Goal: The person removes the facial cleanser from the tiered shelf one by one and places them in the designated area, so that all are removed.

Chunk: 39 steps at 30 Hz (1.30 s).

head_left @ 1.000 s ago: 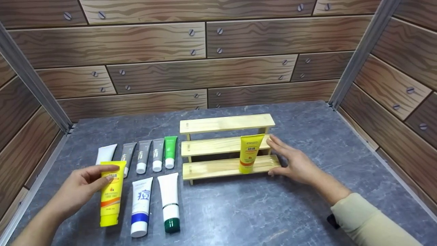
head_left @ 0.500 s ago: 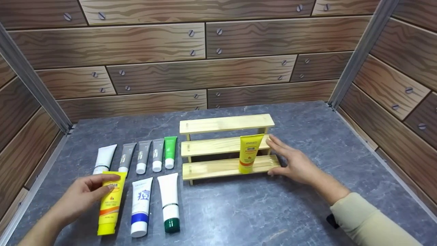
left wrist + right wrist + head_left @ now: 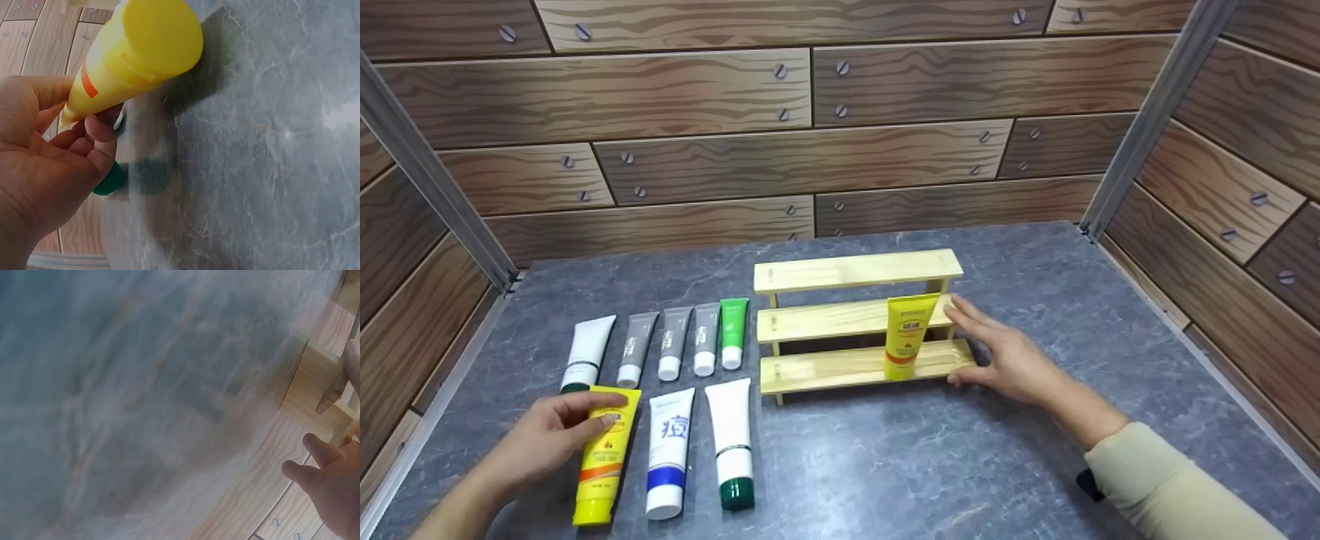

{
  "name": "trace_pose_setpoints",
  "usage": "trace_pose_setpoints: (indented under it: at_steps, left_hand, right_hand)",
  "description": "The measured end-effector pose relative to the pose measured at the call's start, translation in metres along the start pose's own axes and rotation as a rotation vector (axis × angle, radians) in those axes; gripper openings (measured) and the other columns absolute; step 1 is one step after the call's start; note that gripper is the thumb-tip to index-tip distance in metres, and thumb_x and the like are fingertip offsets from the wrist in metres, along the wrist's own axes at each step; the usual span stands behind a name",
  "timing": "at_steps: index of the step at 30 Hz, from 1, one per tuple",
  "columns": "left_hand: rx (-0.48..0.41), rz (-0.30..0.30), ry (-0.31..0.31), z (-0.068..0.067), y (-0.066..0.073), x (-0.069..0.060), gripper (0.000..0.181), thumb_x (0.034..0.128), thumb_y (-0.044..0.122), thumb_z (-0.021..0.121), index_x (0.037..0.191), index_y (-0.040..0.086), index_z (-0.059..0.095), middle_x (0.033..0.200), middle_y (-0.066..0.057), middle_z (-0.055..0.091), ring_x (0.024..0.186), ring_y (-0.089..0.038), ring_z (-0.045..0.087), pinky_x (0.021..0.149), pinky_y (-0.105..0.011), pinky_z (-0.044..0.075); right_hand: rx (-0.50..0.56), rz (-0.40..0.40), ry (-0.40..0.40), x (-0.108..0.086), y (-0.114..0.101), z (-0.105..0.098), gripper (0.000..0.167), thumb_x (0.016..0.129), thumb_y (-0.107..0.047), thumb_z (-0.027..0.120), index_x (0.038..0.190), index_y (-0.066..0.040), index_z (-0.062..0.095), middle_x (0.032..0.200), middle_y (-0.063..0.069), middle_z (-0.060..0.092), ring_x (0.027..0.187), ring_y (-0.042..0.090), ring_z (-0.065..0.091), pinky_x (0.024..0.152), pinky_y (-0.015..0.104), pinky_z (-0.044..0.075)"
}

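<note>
My left hand point(image 3: 536, 446) pinches a yellow squeeze tube point(image 3: 604, 465) near its flat top end, fingers behind and thumb in front. In the left wrist view its yellow cap point(image 3: 164, 38) points toward the camera over the tabletop. At the right end of a three-tier wooden display rack point(image 3: 817, 371), my right hand point(image 3: 1009, 356) rests with fairly straight fingers by the middle tier and the thumb at the lowest tier. A second yellow tube point(image 3: 909, 341) stands upright on the lowest tier, cap down. Part of the right hand lies outside the right wrist view.
Beside the held tube lie a white tube with a blue band point(image 3: 667, 450) and a white tube with a green cap point(image 3: 733, 442). Behind are several grey tubes point(image 3: 675, 337), a green tube point(image 3: 734, 330) and another white tube point(image 3: 589, 349). Wood-patterned walls point(image 3: 810, 161) enclose the table.
My left hand has brought the yellow tube toward the table's near side, uncovering more of the white tube behind it. The right hand has kept its place at the rack.
</note>
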State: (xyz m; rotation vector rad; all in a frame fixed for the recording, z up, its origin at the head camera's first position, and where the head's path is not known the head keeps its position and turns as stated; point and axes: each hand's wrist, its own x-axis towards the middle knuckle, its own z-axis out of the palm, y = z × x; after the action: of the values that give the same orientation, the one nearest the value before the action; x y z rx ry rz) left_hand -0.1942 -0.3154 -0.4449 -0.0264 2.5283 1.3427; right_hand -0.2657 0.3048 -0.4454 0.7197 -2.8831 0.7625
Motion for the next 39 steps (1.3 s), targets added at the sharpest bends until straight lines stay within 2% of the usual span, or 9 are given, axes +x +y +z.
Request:
trace_pose_setpoints:
  at_steps: [4, 8, 14, 21, 30, 34, 39]
  left_hand:
    - [0.003, -0.006, -0.003, 0.0022, -0.0018, 0.0010, 0.038, 0.1074, 0.023, 0.065, 0.140, 0.002, 0.068, 0.131, -0.013, 0.068, 0.100, -0.023, 0.057, 0.077, -0.032, 0.053]
    - [0.008, -0.043, -0.005, 0.0035, -0.0008, 0.0010, 0.038, 0.1071, 0.025, 0.066, 0.139, 0.005, 0.069, 0.129, -0.012, 0.067, 0.100, -0.024, 0.057, 0.077, -0.033, 0.053]
    - [-0.004, -0.059, -0.022, 0.0051, -0.0004, 0.0006, 0.040, 0.1066, 0.027, 0.067, 0.140, 0.005, 0.069, 0.119, -0.011, 0.065, 0.096, -0.025, 0.057, 0.071, -0.034, 0.052]
    - [0.008, -0.083, -0.019, 0.0065, -0.0008, 0.0043, 0.041, 0.1056, 0.029, 0.068, 0.140, 0.006, 0.069, 0.124, -0.011, 0.066, 0.098, -0.025, 0.058, 0.076, -0.035, 0.052]
    - [0.061, -0.074, -0.018, 0.0048, -0.0001, 0.0056, 0.043, 0.1054, 0.034, 0.068, 0.140, 0.008, 0.069, 0.137, -0.013, 0.066, 0.106, -0.025, 0.058, 0.087, -0.035, 0.050]
    - [0.074, -0.078, -0.018, 0.0043, 0.0007, 0.0038, 0.045, 0.1048, 0.037, 0.069, 0.141, 0.009, 0.069, 0.137, -0.013, 0.065, 0.107, -0.025, 0.057, 0.088, -0.036, 0.050]
    - [0.093, -0.049, -0.009, 0.0049, -0.0009, 0.0039, 0.044, 0.1043, 0.033, 0.070, 0.140, 0.007, 0.069, 0.135, -0.012, 0.067, 0.104, -0.024, 0.057, 0.085, -0.036, 0.050]
  right_hand:
    - [-0.007, 0.003, -0.001, 0.0009, -0.0001, 0.0003, 0.102, 0.083, -0.040, 0.090, 0.166, -0.019, 0.036, 0.175, 0.002, 0.019, 0.152, 0.043, 0.034, 0.120, 0.064, 0.030]
    - [-0.005, -0.006, 0.000, 0.0013, -0.0002, 0.0003, 0.101, 0.083, -0.041, 0.090, 0.166, -0.019, 0.036, 0.175, 0.001, 0.019, 0.152, 0.043, 0.034, 0.120, 0.063, 0.030]
    - [-0.005, -0.020, 0.002, 0.0002, 0.0001, -0.0001, 0.101, 0.083, -0.040, 0.090, 0.166, -0.018, 0.036, 0.175, 0.001, 0.020, 0.153, 0.040, 0.035, 0.120, 0.061, 0.031]
    - [-0.007, -0.014, 0.001, -0.0002, -0.0013, -0.0011, 0.100, 0.084, -0.043, 0.088, 0.166, -0.018, 0.036, 0.175, 0.001, 0.019, 0.152, 0.042, 0.036, 0.120, 0.063, 0.031]
    - [-0.011, -0.009, 0.000, 0.0001, -0.0008, -0.0015, 0.099, 0.085, -0.041, 0.089, 0.166, -0.018, 0.036, 0.175, 0.002, 0.019, 0.152, 0.043, 0.036, 0.119, 0.064, 0.030]
    - [-0.011, -0.015, 0.004, 0.0004, -0.0008, -0.0016, 0.099, 0.085, -0.041, 0.089, 0.166, -0.017, 0.037, 0.175, 0.002, 0.020, 0.151, 0.043, 0.036, 0.119, 0.064, 0.031]
    - [-0.009, -0.014, 0.008, 0.0006, -0.0002, -0.0002, 0.101, 0.083, -0.040, 0.090, 0.166, -0.017, 0.037, 0.175, 0.002, 0.020, 0.151, 0.043, 0.036, 0.119, 0.063, 0.031]
